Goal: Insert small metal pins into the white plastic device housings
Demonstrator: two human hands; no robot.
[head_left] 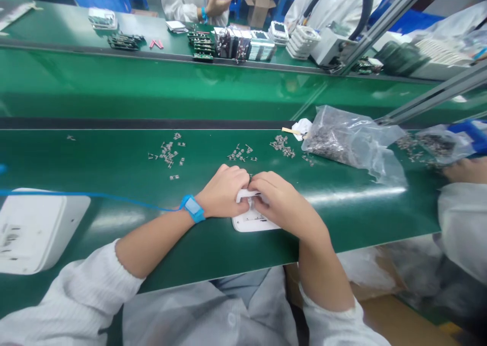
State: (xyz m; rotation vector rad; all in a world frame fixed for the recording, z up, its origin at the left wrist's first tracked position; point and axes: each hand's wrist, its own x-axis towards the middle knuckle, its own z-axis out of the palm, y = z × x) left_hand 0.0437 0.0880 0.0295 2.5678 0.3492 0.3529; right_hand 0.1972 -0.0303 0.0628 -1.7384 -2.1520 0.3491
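A white plastic housing (pixel 248 225) with slots in it lies on the green bench, between my hands. My left hand (pixel 225 193) is closed at its upper left edge, the thumb reaching inside. My right hand (pixel 277 199) grips the upper right side with fingers bent over the rim. Whether a small part is pinched between the fingertips is hidden. Just beyond my hands are small metal clips (pixel 239 154) in a loose heap. Another heap of clips (pixel 167 154) lies to the left, and a third pile (pixel 282 145) to the right.
A clear plastic bag (pixel 338 138) full of small metal parts rests at right. Another white housing (pixel 34 229) sits at left, under a blue cord (pixel 114 197) running to my wristband. Circuit boards (pixel 201 45) line the raised shelf. A co-worker's hand (pixel 466 170) is at far right.
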